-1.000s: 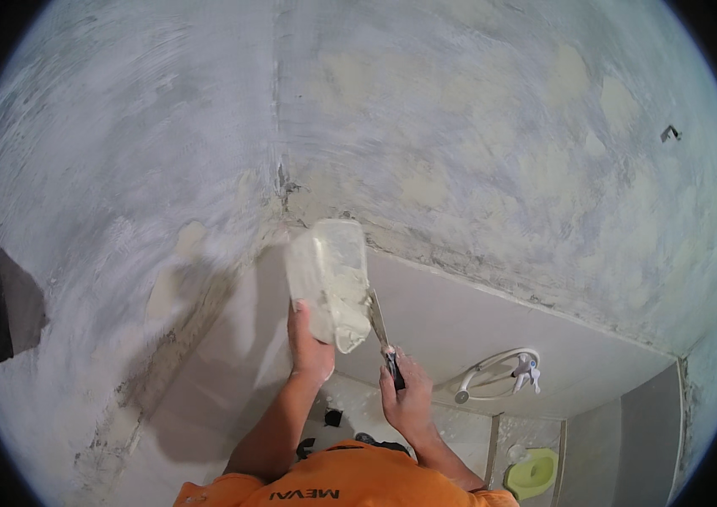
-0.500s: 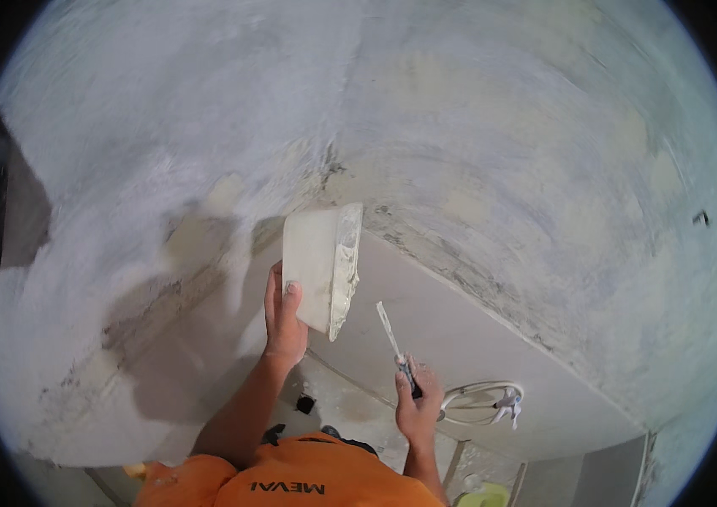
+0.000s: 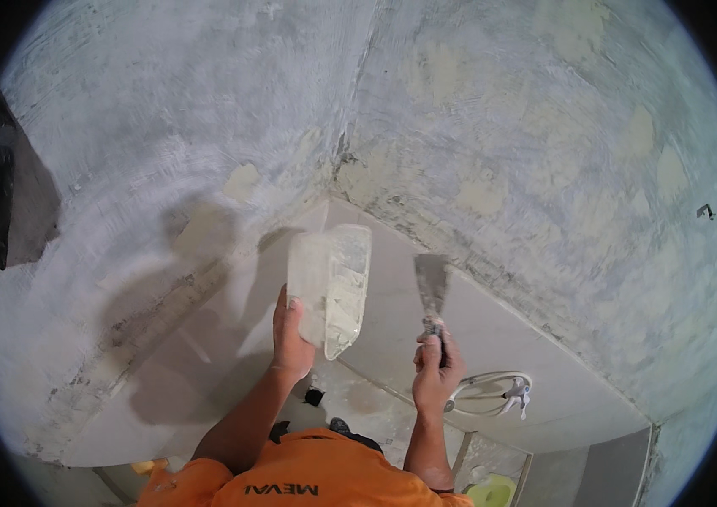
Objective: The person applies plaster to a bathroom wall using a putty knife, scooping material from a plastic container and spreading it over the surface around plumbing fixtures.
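My left hand (image 3: 293,342) is closed round the side of a whitish plastic tub (image 3: 308,283), which is tilted so its opening faces right. Pale cream filler (image 3: 345,308) lies inside the tub and smears its rim. To the right, my right hand (image 3: 438,370) grips the dark handle of a putty knife (image 3: 433,287), its flat blade pointing up and away from me. The blade's broad face shows and stands apart from the tub and from the walls.
Two rough grey plastered walls (image 3: 527,152) with cream patches meet in a corner ahead. Smooth light panels (image 3: 392,313) cover their lower part. A coiled white hose with a spray head (image 3: 517,394) hangs at right. A yellow-green bowl-like object (image 3: 492,492) lies low. A dark opening (image 3: 12,190) is at far left.
The putty knife has moved right and up and turned, showing its broad blade face instead of its edge. The tub has shifted slightly down and turned, showing more of the filler inside.
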Demonstrator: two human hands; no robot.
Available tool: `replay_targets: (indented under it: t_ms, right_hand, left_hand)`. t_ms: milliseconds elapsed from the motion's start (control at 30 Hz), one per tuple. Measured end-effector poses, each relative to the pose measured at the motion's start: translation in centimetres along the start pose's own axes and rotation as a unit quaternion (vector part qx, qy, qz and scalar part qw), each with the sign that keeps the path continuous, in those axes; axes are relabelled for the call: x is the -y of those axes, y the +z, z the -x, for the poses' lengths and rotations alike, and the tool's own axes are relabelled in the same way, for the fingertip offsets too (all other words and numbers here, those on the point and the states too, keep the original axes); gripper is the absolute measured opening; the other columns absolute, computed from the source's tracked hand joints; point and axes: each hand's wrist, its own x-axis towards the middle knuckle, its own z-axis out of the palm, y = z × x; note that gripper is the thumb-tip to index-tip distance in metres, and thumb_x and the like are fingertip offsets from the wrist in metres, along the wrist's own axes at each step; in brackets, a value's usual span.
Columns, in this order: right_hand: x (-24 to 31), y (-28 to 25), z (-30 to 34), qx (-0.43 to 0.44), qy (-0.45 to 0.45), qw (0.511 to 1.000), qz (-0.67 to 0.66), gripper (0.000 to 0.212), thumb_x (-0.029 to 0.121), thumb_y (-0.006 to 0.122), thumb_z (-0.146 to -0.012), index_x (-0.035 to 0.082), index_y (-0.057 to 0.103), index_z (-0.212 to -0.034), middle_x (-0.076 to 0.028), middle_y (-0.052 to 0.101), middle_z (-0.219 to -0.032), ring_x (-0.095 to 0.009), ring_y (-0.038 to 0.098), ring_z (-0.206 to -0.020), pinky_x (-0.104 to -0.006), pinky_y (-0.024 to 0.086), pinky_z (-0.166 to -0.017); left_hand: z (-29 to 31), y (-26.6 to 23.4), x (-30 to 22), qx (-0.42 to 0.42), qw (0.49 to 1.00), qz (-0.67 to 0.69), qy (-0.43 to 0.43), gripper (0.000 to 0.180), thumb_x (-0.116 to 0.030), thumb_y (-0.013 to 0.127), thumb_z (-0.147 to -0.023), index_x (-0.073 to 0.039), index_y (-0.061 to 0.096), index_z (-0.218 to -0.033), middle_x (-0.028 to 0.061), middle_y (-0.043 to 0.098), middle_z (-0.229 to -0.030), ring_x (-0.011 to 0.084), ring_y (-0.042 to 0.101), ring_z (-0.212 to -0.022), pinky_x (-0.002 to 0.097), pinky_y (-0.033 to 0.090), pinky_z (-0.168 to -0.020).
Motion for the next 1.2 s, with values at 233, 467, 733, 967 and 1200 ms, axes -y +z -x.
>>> replay_targets:
  t_ms: [233,467,733,967,1200]
  right_hand:
    - [-3.0,2.1,4.5,0.135,0.130,0.974,0.124,0.034,0.020,0.053,-0.103,0.002,0.058,-0.074,0.002,0.049,-0.061,-0.006,0.041,-0.055,-0.0273,0.035,-0.051]
    - [1.0,3.7,2.4,0.177,0.214,0.961,-0.006,0.030,0.021,0.057,-0.102,0.003,0.061,-0.079,0.004,0.050,-0.063,-0.003,0.044,-0.059,-0.0240,0.036,-0.053]
    - [3.6,6.0,3.1,0.231,-0.023,0.959,0.165,0.032,0.011,0.068,-0.088,-0.001,0.069,-0.118,-0.019,0.072,-0.087,-0.029,0.067,-0.069,-0.0359,0.053,-0.068]
    - [2.6,4.9,0.3,0.209,-0.004,0.931,0.299,0.017,0.013,0.063,-0.089,-0.002,0.069,-0.094,-0.025,0.065,-0.077,-0.045,0.063,-0.074,-0.0498,0.050,-0.069]
    - [-1.3,5.9,-2.1,0.328,0.012,0.849,0.413,0.025,0.015,0.063,-0.086,-0.007,0.064,-0.074,-0.027,0.062,-0.073,-0.046,0.062,-0.075,-0.0496,0.051,-0.073]
  left_hand:
    - [-1.0,-5.9,-3.6,-0.006,0.999,0.023,-0.030,0.074,-0.058,0.039,-0.102,-0.004,0.034,-0.152,0.0137,0.048,-0.146,0.0299,0.049,-0.133,0.0451,0.040,-0.111]
    - [-3.4,-6.6,-5.2,0.007,0.997,0.054,-0.047,0.072,-0.056,0.042,-0.102,-0.005,0.035,-0.152,0.0114,0.047,-0.148,0.0300,0.050,-0.133,0.0457,0.041,-0.109]
    - [-7.3,-10.3,-2.3,0.016,0.992,0.081,-0.096,0.067,-0.050,0.048,-0.100,-0.003,0.042,-0.147,0.0124,0.053,-0.141,0.0308,0.054,-0.127,0.0454,0.045,-0.104]
    - [-7.4,-14.2,5.0,0.012,0.981,-0.053,-0.184,0.064,-0.046,0.052,-0.099,-0.001,0.045,-0.144,0.0146,0.056,-0.137,0.0319,0.056,-0.124,0.0439,0.045,-0.103]
    - [-6.5,-15.0,8.3,0.069,0.978,-0.039,-0.196,0.060,-0.043,0.054,-0.099,0.000,0.050,-0.140,0.0147,0.058,-0.133,0.0314,0.058,-0.121,0.0456,0.047,-0.101]
